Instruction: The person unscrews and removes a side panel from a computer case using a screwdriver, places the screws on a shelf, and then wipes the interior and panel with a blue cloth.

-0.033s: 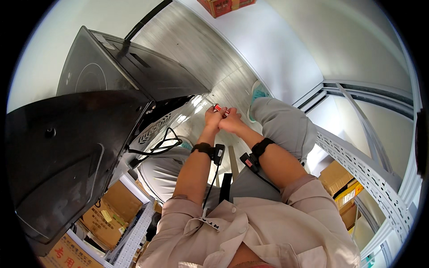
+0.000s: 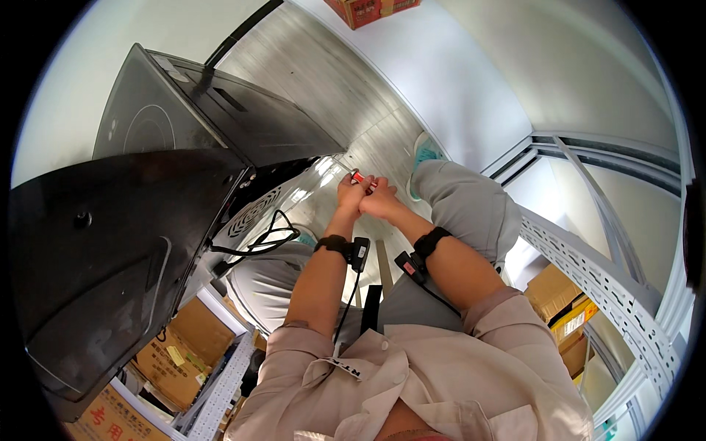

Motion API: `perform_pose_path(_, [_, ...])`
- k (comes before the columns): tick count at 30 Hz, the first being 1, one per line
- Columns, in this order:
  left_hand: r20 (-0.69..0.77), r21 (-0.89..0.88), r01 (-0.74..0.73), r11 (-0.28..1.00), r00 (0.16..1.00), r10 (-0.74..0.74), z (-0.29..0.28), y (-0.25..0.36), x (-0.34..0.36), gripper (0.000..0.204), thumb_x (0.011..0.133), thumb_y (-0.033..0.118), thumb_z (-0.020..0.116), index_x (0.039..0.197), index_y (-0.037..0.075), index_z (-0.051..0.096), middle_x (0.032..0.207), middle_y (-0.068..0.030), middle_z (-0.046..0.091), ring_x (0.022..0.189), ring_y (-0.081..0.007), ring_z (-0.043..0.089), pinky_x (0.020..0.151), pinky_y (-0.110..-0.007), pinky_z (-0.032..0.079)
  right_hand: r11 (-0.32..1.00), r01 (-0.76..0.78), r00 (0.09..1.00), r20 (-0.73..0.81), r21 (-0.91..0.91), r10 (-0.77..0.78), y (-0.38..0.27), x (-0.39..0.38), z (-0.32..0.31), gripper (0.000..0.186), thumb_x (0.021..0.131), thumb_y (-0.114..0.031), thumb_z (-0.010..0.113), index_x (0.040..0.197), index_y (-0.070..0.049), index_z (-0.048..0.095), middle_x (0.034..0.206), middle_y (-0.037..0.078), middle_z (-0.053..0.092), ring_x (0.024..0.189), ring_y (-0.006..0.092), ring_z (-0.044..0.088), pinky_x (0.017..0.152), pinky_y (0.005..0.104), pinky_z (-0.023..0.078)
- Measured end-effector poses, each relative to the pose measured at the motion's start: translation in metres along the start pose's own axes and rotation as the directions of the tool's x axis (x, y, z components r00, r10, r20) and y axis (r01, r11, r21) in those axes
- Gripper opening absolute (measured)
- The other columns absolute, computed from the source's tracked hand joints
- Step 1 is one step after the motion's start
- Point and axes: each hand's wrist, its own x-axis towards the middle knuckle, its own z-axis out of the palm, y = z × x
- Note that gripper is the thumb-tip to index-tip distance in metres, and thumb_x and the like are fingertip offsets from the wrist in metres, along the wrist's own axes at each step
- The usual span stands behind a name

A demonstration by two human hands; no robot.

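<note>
My left hand [image 2: 351,194] and my right hand [image 2: 380,200] meet in front of me, both closed around a screwdriver [image 2: 358,177] with a red-and-white handle. Its thin shaft points up and left, toward the lower corner of a large black appliance [image 2: 110,242]. Whether the tip touches the appliance is too small to tell. The appliance has a glossy curved panel, a round vent grille [image 2: 254,213] and a side wall [image 2: 272,117]. My fingers partly hide the handle.
A looped black cable [image 2: 268,239] hangs from the appliance by my left knee. Perforated white shelf rails [image 2: 588,272] run along my right, with cardboard boxes [image 2: 553,290] behind. Another carton [image 2: 173,353] sits low at left. A red box [image 2: 375,10] rests on the white surface ahead.
</note>
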Motion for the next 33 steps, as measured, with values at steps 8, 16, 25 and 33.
perform_pose_path(8, [-0.081,0.089,0.140,0.986,0.988,-0.132,-0.003,0.005,0.004,0.068,0.076,0.017,0.083,0.127,-0.009,0.047,0.096,-0.0152,0.066,0.077,-0.0220,0.067,0.061,-0.033,0.055,0.999,0.028,0.988,0.153,-0.014,-0.026,0.014,0.022,0.007,0.092,0.064,-0.027,0.074,0.139,0.003,0.030,0.135,0.033,0.035,0.126,0.0413,0.042,0.094,0.0437,0.047])
perform_pose_path(16, [-0.016,-0.115,0.039,0.993,0.999,-0.041,-0.001,0.003,-0.001,0.053,0.081,0.005,0.074,0.126,-0.004,0.046,0.095,-0.0170,0.067,0.074,-0.0232,0.067,0.064,-0.033,0.056,0.991,-0.099,0.992,-0.089,-0.095,0.091,0.024,0.032,0.013,0.072,0.066,-0.029,0.070,0.121,0.012,0.049,0.111,0.027,0.057,0.091,0.0325,0.060,0.074,0.0385,0.046])
perform_pose_path(25, [-0.095,0.089,0.048,0.995,0.995,-0.040,-0.016,-0.017,0.019,0.048,0.082,0.006,0.073,0.123,-0.006,0.050,0.096,-0.0166,0.067,0.076,-0.0215,0.067,0.066,-0.032,0.055,1.000,-0.018,0.998,0.052,-0.014,0.019,0.033,0.038,0.016,0.046,0.061,-0.028,0.072,0.085,0.011,0.062,0.069,0.016,0.062,0.063,0.0241,0.063,0.056,0.0335,0.048])
perform_pose_path(33, [-0.127,0.052,0.071,0.996,0.990,-0.064,0.001,0.009,-0.006,0.053,0.079,0.006,0.076,0.123,-0.010,0.051,0.102,-0.0180,0.066,0.086,-0.0216,0.067,0.068,-0.031,0.055,1.000,-0.024,0.999,0.024,-0.017,0.025,0.027,0.031,0.007,0.081,0.062,-0.030,0.073,0.126,0.010,0.045,0.113,0.030,0.059,0.102,0.0355,0.062,0.085,0.0381,0.049])
